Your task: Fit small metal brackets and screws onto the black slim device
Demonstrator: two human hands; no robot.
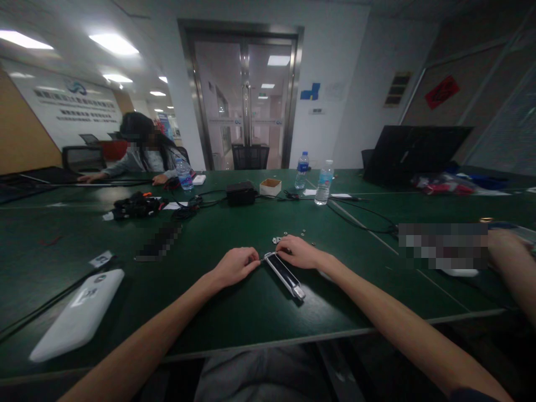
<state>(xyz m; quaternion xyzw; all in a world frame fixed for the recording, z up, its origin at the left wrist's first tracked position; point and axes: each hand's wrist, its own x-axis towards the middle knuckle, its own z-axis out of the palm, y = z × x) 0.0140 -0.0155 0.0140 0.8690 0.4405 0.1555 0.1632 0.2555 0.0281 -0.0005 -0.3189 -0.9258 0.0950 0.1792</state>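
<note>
A slim, long object [283,273] with a black face, pale rim and silver end piece lies slanted on the green table, its far end between my two hands. My left hand [239,264] is closed in a pinch at the left of that far end; a tiny dark piece shows at the fingertips, too small to name. From the right, my right hand [299,252] curls its fingers over the same end and holds it, the fingertips partly hidden. Several small ring-like metal parts [304,231] lie scattered just beyond my right hand.
A white rounded case [79,312] lies at left, a dark phone-like slab [159,242] beyond it. Farther back are a black box [241,193], a small open carton [270,187], cables and water bottles [324,184]. One person [146,148] sits across; another person's arm [513,262] reaches in at right.
</note>
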